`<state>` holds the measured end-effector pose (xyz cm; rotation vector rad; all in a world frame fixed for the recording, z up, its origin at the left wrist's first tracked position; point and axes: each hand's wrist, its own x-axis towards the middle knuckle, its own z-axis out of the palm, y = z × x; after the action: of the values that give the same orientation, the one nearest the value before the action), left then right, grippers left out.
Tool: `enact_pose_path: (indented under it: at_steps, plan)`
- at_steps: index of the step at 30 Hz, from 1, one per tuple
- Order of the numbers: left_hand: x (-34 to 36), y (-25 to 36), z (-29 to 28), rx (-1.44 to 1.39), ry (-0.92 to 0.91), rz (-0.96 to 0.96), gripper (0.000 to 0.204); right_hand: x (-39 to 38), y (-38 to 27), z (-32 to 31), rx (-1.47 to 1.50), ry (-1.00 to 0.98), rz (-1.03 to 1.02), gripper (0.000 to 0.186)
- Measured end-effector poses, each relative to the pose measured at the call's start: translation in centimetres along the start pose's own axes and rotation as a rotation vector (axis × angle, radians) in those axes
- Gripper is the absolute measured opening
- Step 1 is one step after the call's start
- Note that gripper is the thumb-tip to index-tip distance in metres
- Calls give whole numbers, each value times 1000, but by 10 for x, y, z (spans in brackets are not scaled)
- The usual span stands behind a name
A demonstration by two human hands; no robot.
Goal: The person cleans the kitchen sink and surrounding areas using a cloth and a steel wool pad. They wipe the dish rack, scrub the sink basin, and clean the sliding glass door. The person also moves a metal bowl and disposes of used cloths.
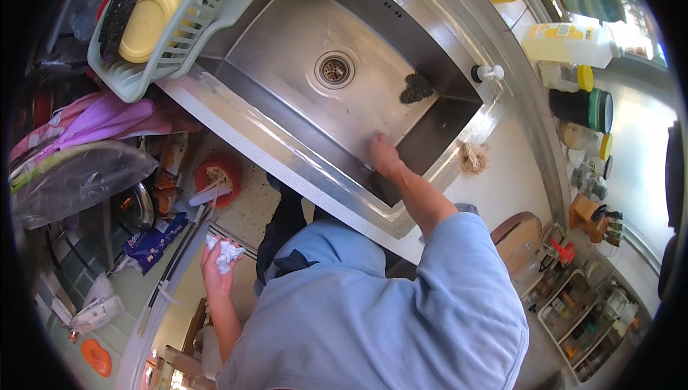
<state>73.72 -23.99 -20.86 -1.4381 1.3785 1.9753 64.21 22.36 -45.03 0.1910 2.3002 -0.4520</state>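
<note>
My left hand is out to the left of my body, beside the cabinet, with its fingers closed around a crumpled white tissue. My right arm reaches down into a stainless steel sink. Near the corner of the sink floor closest to me, my right hand has its fingers drawn together and pointing down. Whatever they may hold is hidden beneath the hand. A dark scouring pad lies on the sink floor beyond that hand. The round drain strainer sits farther left.
A pale green dish rack holding a yellow container stands at the sink's left edge. Tan mesh scrubber and several jars line the right counter. A red bin is at lower left; a round wooden board leans at right.
</note>
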Motion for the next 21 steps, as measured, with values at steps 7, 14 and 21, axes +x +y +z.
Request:
enact_pose_path:
  at_steps: [7,14,21]
  plan:
    - [-7,-7,-13,-58,11,-12,30,26,28,-10,2,8,-320,14]
    - [-8,-13,-19,-50,52,-22,31,38,21,-44,90,177,-101,25]
    - [-6,-11,-12,-39,70,-4,32,52,16,-26,68,-52,-238,30]
